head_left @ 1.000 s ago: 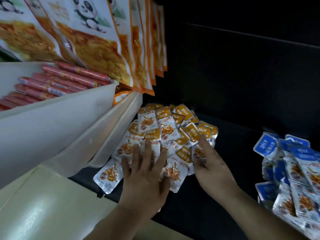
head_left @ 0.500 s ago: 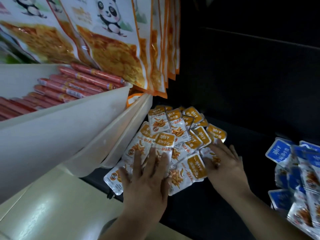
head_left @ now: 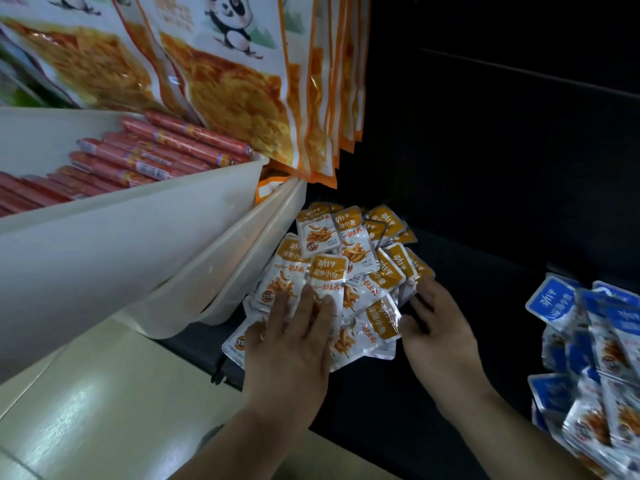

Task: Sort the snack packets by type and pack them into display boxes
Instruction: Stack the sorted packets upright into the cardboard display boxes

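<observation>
I've bunched the orange packets tighter: left hand flat atop, right hand flat at 3 o'clock; light, slippery, so I'd scoop underneath.

Orange-and-silver snack packets, blue-and-silver packets, red sausages, panda-printed bags

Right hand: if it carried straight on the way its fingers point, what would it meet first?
The pile of orange packets. The right hand points up-left in the picture with its fingertips at the pile's right edge, so it would likely push straight into them; whether they touch yet is unclear.
</observation>
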`<state>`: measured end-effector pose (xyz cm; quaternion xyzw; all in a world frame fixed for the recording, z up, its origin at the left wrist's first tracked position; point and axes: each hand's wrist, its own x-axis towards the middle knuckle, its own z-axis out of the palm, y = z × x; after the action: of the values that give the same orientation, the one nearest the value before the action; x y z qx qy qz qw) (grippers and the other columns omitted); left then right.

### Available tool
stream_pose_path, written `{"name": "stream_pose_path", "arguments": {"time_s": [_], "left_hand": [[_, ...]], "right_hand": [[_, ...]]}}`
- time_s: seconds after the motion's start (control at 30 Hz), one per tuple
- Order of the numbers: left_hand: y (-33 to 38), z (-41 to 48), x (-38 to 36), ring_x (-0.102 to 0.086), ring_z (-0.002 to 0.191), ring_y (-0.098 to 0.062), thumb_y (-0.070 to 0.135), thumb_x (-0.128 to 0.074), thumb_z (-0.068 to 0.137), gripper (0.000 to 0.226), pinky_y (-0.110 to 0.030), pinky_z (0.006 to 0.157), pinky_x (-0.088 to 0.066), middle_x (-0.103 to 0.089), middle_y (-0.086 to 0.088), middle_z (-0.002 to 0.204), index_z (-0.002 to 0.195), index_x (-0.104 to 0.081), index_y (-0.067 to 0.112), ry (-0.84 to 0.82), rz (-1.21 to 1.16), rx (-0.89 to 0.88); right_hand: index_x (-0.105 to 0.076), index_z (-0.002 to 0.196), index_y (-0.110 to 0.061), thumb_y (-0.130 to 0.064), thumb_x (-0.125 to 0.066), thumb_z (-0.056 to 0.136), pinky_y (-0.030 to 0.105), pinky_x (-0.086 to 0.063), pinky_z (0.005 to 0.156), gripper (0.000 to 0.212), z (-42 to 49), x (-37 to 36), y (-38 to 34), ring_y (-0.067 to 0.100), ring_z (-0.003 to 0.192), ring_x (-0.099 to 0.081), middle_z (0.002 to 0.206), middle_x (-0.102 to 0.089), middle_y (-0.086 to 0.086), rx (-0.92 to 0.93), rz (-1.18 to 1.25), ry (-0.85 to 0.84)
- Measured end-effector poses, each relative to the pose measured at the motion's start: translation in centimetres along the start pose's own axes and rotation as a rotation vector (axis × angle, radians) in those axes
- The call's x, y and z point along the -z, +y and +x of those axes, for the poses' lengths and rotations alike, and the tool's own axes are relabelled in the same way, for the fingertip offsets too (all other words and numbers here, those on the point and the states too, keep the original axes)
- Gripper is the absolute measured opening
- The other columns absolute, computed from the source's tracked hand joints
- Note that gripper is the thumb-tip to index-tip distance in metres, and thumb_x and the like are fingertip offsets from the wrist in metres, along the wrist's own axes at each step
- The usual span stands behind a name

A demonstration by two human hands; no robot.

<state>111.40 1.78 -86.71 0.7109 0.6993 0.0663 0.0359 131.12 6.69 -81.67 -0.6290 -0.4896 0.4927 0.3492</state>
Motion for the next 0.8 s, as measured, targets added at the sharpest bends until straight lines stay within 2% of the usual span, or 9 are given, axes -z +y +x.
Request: {"name": "stream_pose_path", "arguments": {"time_s": [0.1,0.17,0.27,0.4,0.5,0.57,0.63,0.7,0.8], "left_hand": [[0.5,-0.2,0.4,-0.034,0.151,-0.041,0.045,-0.046,0.098,0.06,-0.066,0.101,-0.046,-0.039,-0.005,0.164,0.155,-0.043,0.027,-0.011,-0.005,0.032],[0.9,-0.4,0.4,-0.023,0.156,-0.04,0.049,-0.037,0.101,0.06,-0.071,0.11,-0.035,-0.034,-0.007,0.167,0.156,-0.043,0.026,0.005,-0.035,0.042],[1.2,0.0,0.3,-0.025,0.155,-0.04,0.054,-0.026,0.105,0.061,-0.074,0.11,-0.034,-0.033,-0.007,0.168,0.153,-0.047,0.023,0.003,-0.053,0.031],[0.4,0.7,-0.4,-0.034,0.152,-0.039,0.044,-0.034,0.102,0.056,-0.07,0.103,-0.045,-0.032,-0.003,0.168,0.154,-0.044,0.025,-0.006,-0.006,-0.024],[0.1,0.7,-0.4,-0.03,0.154,-0.036,0.038,-0.046,0.101,0.056,-0.064,0.104,-0.048,-0.029,-0.002,0.169,0.156,-0.041,0.026,-0.008,-0.004,-0.059],[0.4,0.6,-0.1,-0.031,0.154,-0.034,0.03,-0.062,0.096,0.06,-0.061,0.103,-0.05,-0.032,-0.002,0.168,0.153,-0.044,0.026,0.011,-0.037,-0.075],[0.4,0.4,0.3,-0.035,0.152,-0.033,0.029,-0.065,0.095,0.058,-0.056,0.104,-0.051,-0.036,-0.004,0.166,0.15,-0.048,0.024,0.068,-0.094,-0.073],[-0.1,0.1,0.5,-0.038,0.151,-0.033,0.037,-0.055,0.099,0.053,-0.054,0.108,-0.05,-0.041,-0.007,0.163,0.149,-0.052,0.018,0.134,-0.141,-0.05],[-1.1,-1.1,0.2,-0.032,0.153,-0.035,0.052,-0.045,0.101,0.06,-0.063,0.112,-0.042,-0.041,-0.009,0.163,0.151,-0.052,0.019,0.118,-0.137,-0.054]], "right_hand": [[-0.05,0.142,-0.046,-0.005,-0.058,0.099,0.016,-0.045,0.087,0.061,0.8,0.9,0.2,-0.006,0.125,-0.054,0.116,-0.061,-0.032,-0.03,0.005,0.067],[-0.057,0.137,-0.041,-0.001,-0.055,0.1,0.021,-0.049,0.089,0.054,1.7,1.2,-0.1,-0.005,0.115,-0.061,0.109,-0.066,-0.028,-0.052,0.06,0.077],[-0.064,0.12,-0.051,-0.007,-0.056,0.1,0.037,-0.056,0.096,0.048,2.4,0.3,-0.7,-0.003,0.108,-0.067,0.114,-0.072,-0.025,-0.058,0.029,-0.031],[-0.051,0.129,-0.065,-0.009,-0.061,0.098,0.023,-0.054,0.083,0.065,3.3,-0.9,-0.9,-0.015,0.102,-0.062,0.112,-0.066,-0.036,-0.043,-0.009,-0.151],[-0.042,0.114,-0.077,-0.013,-0.066,0.099,0.023,-0.054,0.082,0.069,4.0,-1.3,-1.6,-0.014,0.102,-0.06,0.111,-0.061,-0.038,-0.028,-0.013,-0.149],[-0.041,0.128,-0.068,-0.02,-0.074,0.096,0.036,-0.057,0.094,0.066,4.5,-1.7,-1.8,-0.008,0.119,-0.055,0.124,-0.059,-0.034,-0.001,-0.011,-0.026],[-0.039,0.152,-0.042,-0.027,-0.08,0.091,0.047,-0.054,0.104,0.076,5.1,-2.1,-1.7,0.008,0.13,-0.052,0.146,-0.052,-0.01,-0.014,-0.081,0.106],[-0.051,0.144,-0.034,-0.03,-0.079,0.09,0.044,-0.054,0.1,0.061,4.9,-2.2,-1.6,0.011,0.123,-0.056,0.139,-0.054,-0.005,-0.007,-0.118,0.166],[-0.058,0.104,-0.043,-0.031,-0.073,0.095,0.029,-0.055,0.083,0.021,2.9,-1.6,-1.8,0.007,0.104,-0.064,0.115,-0.063,-0.013,-0.002,-0.117,0.169]]}}
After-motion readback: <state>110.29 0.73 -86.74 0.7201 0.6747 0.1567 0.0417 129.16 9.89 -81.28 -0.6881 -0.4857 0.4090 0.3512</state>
